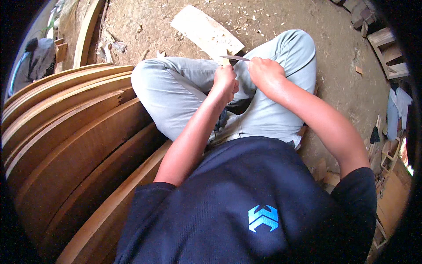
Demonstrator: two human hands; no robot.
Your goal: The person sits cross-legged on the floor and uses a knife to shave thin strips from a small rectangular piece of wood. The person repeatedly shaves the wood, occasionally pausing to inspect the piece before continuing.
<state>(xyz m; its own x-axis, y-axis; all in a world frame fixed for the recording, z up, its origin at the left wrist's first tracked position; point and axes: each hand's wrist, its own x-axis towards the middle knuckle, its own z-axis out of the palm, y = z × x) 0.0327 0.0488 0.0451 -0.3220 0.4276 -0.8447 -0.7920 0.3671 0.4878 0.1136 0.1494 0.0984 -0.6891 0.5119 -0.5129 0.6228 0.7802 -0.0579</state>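
My left hand (225,82) is closed around a small pale piece of wood (225,62), whose tip sticks up past the fingers. In my right hand (266,73) is a knife (236,57), its blade pointing left and lying across or just behind the top of that piece. Whether the blade touches the wood I cannot tell. Both hands are above my crossed legs in light grey trousers. Just beyond them a flat pale board (204,31) lies on the ground, with wood shavings (239,20) scattered around it.
Several long wooden planks (79,119) stand on edge close along my left side. Wooden frames (389,50) are at the far right, and clothes (399,112) hang below them. A small wood offcut (359,70) lies on the earthen floor. A dark bundle (41,57) sits at the far left.
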